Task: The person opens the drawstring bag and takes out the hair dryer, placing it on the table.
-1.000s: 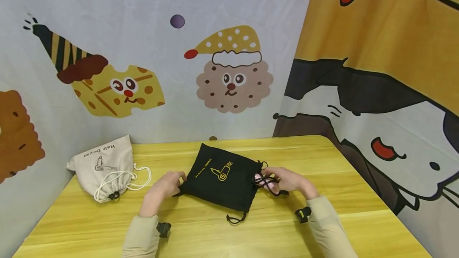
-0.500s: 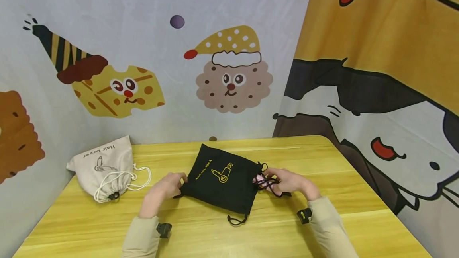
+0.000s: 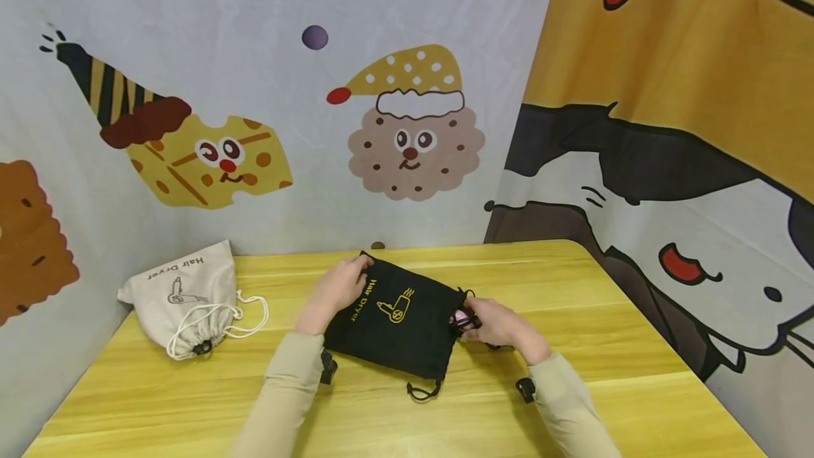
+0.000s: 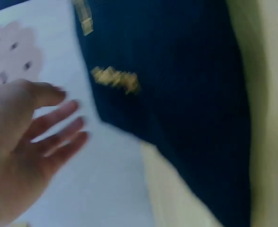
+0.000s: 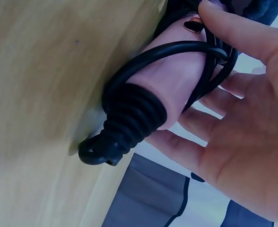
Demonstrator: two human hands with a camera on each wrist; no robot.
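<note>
A black drawstring bag [image 3: 410,341], printed "Hair Dryer" in yellow, lies at mid-table. At its far left corner is my left hand [image 3: 337,287], fingers loosely bent and holding nothing; the left wrist view shows this hand [image 4: 21,137] blurred beside the cloth [image 4: 186,94]. Out of the bag's right end sticks the pink handle of a hair dryer [image 5: 177,78], a black cord [image 5: 162,49] wound about it. Thumb and fingers of my right hand [image 3: 502,325] grip that handle. The dryer's head is hidden inside the bag.
To the left, a beige drawstring bag [image 3: 191,288] labelled "Hair Dryer" leans near the curtain, its white cords [image 3: 248,331] loose on the wooden table [image 3: 496,415]. A printed cartoon curtain [image 3: 267,76] stands along the far edge. One black drawstring loop [image 3: 422,394] trails toward me.
My left hand has let go of the bag's near left corner and moved up to the far left corner. The right hand has shifted slightly left, and less of the pink handle shows.
</note>
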